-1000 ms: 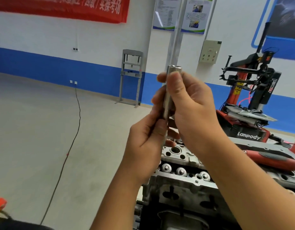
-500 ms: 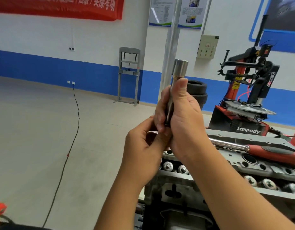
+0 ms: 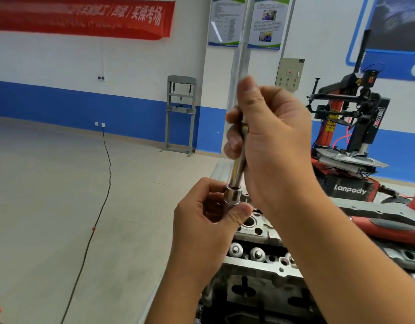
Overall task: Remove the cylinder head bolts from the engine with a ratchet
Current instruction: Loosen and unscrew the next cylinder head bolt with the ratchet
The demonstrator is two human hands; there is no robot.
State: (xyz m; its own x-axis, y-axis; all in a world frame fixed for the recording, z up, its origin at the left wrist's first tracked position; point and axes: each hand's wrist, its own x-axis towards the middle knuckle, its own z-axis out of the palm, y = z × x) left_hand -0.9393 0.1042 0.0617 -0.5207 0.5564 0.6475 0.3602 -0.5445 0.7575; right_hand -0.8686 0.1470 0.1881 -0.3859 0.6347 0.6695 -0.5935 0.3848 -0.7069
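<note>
While the right hand (image 3: 272, 146) curls round the upper part of a slim, polished steel extension bar (image 3: 239, 164), held nearly upright above the engine (image 3: 260, 272), the left hand (image 3: 208, 220) pinches a short chrome socket (image 3: 233, 195) at the bar's lower end between thumb and fingers. Both hands are clamped on the tool, close together. Below them the cylinder head (image 3: 253, 230) is cast grey metal, rough and pitted, with round bores and a row of domed valve tops. A red-handled ratchet (image 3: 388, 226) lies on the head, well to the right.
</note>
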